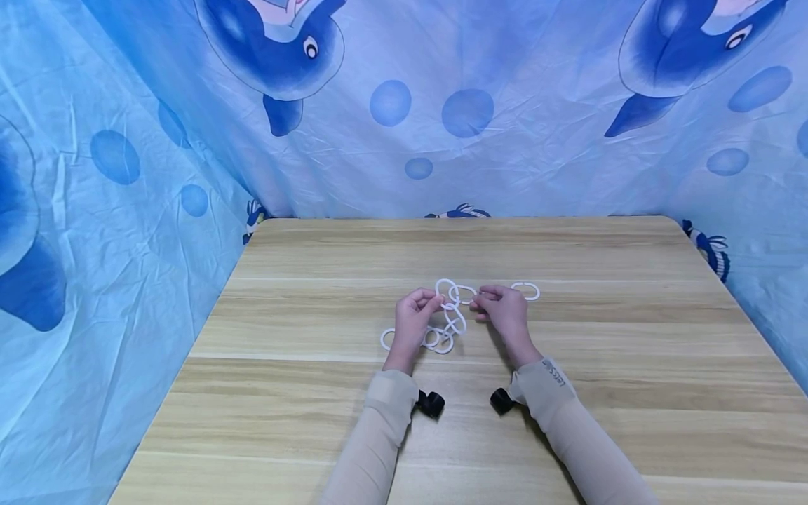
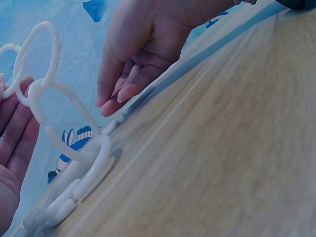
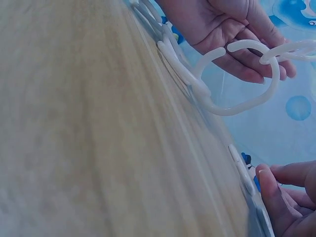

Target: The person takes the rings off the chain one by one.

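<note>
My left hand (image 1: 413, 319) pinches a white plastic link of a chain (image 3: 232, 111) between thumb and fingers, lifting that end off the wooden table. Several oval links hang from it, each with a small gap, and the rest of the chain lies beside and partly behind the left wrist. One link (image 2: 55, 49) stands tall beside the left fingers in the left wrist view. My right hand (image 1: 505, 308) is just right of the raised links, its fingers loosely bent with nothing seen between them. A separate white link (image 1: 539, 291) lies flat beyond the right hand.
The wooden table (image 1: 303, 414) spreads out on all sides of the hands. A blue curtain (image 1: 353, 168) with whale pictures hangs behind it and along its sides. A small black camera (image 1: 432, 405) shows at the left wrist, another (image 1: 501, 401) at the right.
</note>
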`<state>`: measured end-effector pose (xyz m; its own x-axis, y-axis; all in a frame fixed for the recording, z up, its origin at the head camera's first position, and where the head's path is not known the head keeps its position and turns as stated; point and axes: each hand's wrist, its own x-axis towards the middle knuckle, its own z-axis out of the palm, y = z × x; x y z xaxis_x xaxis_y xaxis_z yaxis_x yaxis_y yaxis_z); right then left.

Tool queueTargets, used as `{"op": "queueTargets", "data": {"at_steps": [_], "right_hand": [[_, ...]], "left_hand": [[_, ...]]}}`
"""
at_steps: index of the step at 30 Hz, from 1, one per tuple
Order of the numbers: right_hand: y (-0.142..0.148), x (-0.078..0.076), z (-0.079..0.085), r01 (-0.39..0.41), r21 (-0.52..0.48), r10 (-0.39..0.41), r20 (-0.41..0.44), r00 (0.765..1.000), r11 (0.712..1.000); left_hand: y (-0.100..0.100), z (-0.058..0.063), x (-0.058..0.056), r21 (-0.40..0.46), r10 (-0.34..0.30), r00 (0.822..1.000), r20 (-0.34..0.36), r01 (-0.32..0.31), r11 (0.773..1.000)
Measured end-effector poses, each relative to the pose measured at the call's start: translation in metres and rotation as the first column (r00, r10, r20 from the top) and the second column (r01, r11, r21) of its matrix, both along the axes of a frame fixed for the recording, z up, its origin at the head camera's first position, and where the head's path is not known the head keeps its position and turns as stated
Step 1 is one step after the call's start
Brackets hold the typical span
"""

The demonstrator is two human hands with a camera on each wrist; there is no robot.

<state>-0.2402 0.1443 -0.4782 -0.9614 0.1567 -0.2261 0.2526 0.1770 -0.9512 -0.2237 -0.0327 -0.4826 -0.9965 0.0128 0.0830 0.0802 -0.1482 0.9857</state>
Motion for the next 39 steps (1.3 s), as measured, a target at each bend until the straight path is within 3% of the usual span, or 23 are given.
{"op": "queueTargets", "data": {"at_steps": [9, 21, 27, 35, 39], "right_hand": [[0.0, 0.003, 0.003, 0.007, 0.045, -0.004, -0.065, 0.998, 0.999], [-0.005, 0.014, 0.019, -0.061, 0.145, 0.086, -0.171, 0.982, 0.988], [-0.007, 0.018, 0.022, -0.137, 0.224, 0.201, -0.292, 0.935, 0.965], [-0.006, 0.021, 0.021, -0.288, 0.142, 0.321, -0.375, 0.87, 0.947], [-0.006, 0.021, 0.022, -0.338, 0.072, 0.338, -0.388, 0.857, 0.939]], "left_hand": [[0.0, -0.001, 0.0, -0.003, -0.002, 1.0, -0.015, 0.002, 1.0], [0.0, -0.002, -0.001, -0.011, 0.013, 1.0, -0.016, -0.013, 1.0], [-0.001, -0.003, -0.001, -0.018, 0.025, 1.0, -0.019, -0.026, 1.0], [-0.001, -0.002, -0.001, -0.024, 0.035, 0.999, -0.016, -0.035, 0.999], [-0.001, -0.002, -0.002, -0.017, 0.026, 1.0, -0.006, -0.026, 1.0]]}}
